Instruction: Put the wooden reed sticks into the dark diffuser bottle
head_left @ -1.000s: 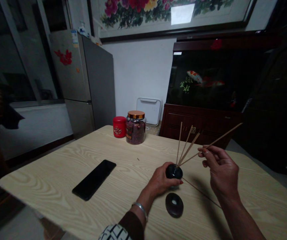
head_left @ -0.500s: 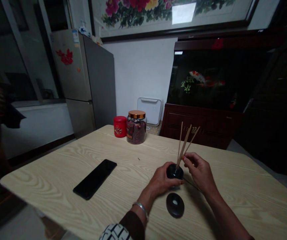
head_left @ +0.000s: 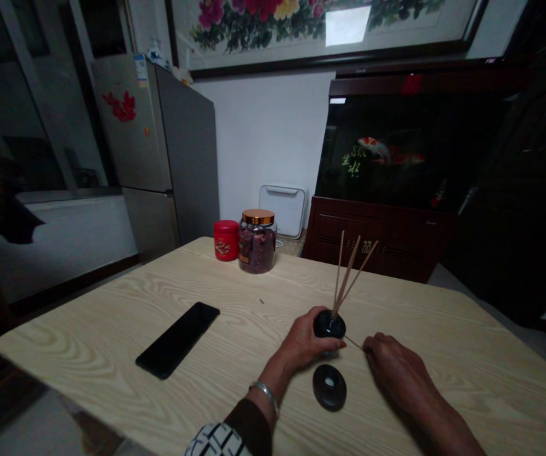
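Observation:
My left hand [head_left: 304, 339] is wrapped round a small dark glass diffuser bottle [head_left: 329, 324] standing on the table. Several thin reed sticks [head_left: 345, 278] fan upward out of its neck. To the right, my right hand [head_left: 396, 367] is low at the tabletop, its fingers pinched on the end of a loose reed stick [head_left: 355, 344]; the stick's other end reaches toward the bottle. A dark round lid with a pale centre [head_left: 330, 387] lies just in front of the bottle.
A black phone [head_left: 178, 340] lies on the wood-grain table [head_left: 235, 354] to the left. Toward the back edge stand a red canister [head_left: 226, 240] and a jar of dried flowers [head_left: 256, 244]. A small brown fragment [head_left: 261, 301] lies mid-table. Behind are a fridge [head_left: 190, 152] and a fish tank [head_left: 396, 183].
My right hand has left the upright sticks and moved down and right to the loose stick on the table. My left hand still holds the bottle.

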Available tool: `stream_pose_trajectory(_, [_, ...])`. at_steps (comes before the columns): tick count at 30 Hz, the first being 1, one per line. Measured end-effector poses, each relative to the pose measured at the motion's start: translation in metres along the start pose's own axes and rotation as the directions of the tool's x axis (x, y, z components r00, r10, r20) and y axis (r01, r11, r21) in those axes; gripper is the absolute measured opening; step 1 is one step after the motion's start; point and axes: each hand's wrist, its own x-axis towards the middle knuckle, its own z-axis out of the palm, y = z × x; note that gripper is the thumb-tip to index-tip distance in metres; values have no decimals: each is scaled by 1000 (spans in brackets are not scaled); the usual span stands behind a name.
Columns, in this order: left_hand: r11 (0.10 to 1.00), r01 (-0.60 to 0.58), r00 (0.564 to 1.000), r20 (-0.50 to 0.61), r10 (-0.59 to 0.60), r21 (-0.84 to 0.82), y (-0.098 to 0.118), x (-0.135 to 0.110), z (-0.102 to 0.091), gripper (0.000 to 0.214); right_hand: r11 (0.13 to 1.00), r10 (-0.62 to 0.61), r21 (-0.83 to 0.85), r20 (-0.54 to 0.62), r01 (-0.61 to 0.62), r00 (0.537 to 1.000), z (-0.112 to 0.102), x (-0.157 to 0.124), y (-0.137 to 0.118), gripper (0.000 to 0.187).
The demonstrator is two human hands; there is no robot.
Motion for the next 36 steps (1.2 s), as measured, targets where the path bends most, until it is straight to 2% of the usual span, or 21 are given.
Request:
stream_pose_trajectory(4, [1000,8,1000,2,-8,20,0,0,0,70,992,-31,-124,14,32,999,5,5,-7,32])
stream_pose_trajectory(11, [1000,7,1000,-10,-7,26,0,0,1,69,985,-87,-149,0,86,996,12,14,-4,32])
stream_pose_trajectory(15, [999,-5,1000,-4,5,38,2,0,0,68,998,-41,-42,-27,40,999,1,14,-2,29])
stream_pose_trajectory(17, [999,-5,1000,-4,5,32,2,-1,0,70,999,13,49,-96,-8,995,-8,14,4,27])
stream_pose_trajectory(19, [1000,-2,1000,-4,2,23,2,0,0,70,980,94,192,-212,-53,973,-18,17,14,27])
stream_pose_trajectory(21, [1000,3,1000,-2,-3,22,1,0,0,71,916,219,394,-324,-79,920,-29,21,23,30])
stream_pose_trajectory(22, [1000,5,1000,-2,-5,24,1,0,0,71,855,296,512,-358,-79,885,-35,23,26,32])
stream_pose_trajectory(24, [1000,13,1000,1,-13,22,0,0,0,70,653,452,757,-370,-18,812,-48,26,26,35])
stream_pose_trajectory(26, [1000,18,1000,0,-18,10,1,0,0,68,377,570,920,-323,109,755,-61,29,18,36])
stream_pose_trajectory(28, [1000,15,1000,1,-15,-11,2,0,0,67,166,620,962,-272,216,735,-71,30,6,35])
stream_pose_trajectory(29, [1000,14,1000,-1,-14,-20,2,0,0,68,114,628,962,-262,247,733,-74,31,0,35])
stream_pose_trajectory(31, [1000,13,1000,-1,-13,-29,3,-1,0,69,88,624,955,-275,283,731,-77,33,-10,33])
stream_pose_trajectory(36, [1000,9,1000,6,-9,-12,5,-1,-1,68,168,594,934,-352,316,723,-76,39,-21,27])
